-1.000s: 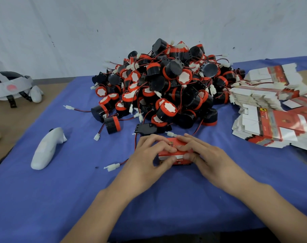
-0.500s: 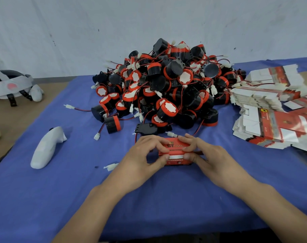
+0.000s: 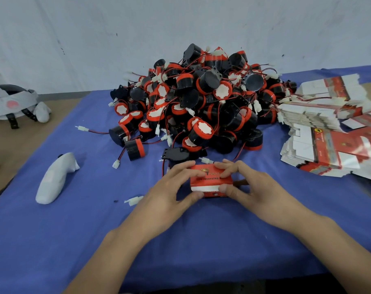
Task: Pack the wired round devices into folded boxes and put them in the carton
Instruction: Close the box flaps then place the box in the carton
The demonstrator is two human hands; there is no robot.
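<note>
Bare blue cloth lies nearside; device pile and flat boxes crowd behind.

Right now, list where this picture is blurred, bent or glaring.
Head view: even light, no glare; the flat box stacks at the right edge look smeared; the wide lens likely bows the far edge of the table; the red box at centre is sharp.

Both hands, left and right, gripped a small red box on the blue tablecloth, just before a heap of round devices.
</note>
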